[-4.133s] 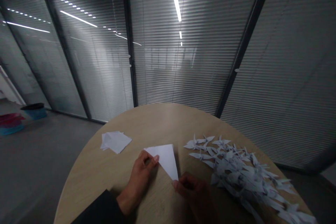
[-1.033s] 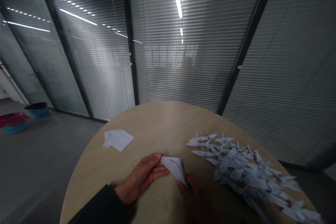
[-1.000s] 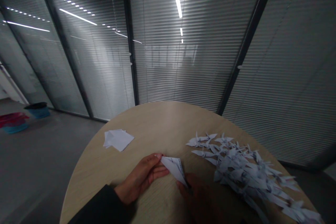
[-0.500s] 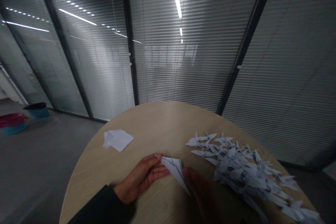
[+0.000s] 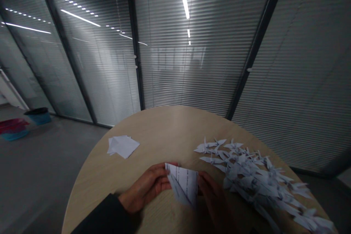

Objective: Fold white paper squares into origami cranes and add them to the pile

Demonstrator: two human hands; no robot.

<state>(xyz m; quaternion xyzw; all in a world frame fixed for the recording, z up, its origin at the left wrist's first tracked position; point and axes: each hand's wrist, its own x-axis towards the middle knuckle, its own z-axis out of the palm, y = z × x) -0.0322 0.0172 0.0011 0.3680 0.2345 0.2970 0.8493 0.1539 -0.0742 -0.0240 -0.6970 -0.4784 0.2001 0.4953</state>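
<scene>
Office-like room, glass partitions (image 5: 90, 76), slatted blinds (image 5: 170, 93)

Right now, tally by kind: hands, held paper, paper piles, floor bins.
Left hand and right hand: 2
Held paper: 1
Flat-sheet pile and folded-shape pile: 2 (single pieces overlap too much to count)
Red-lined bin and dark-lined bin: 2
Total: 7
</scene>
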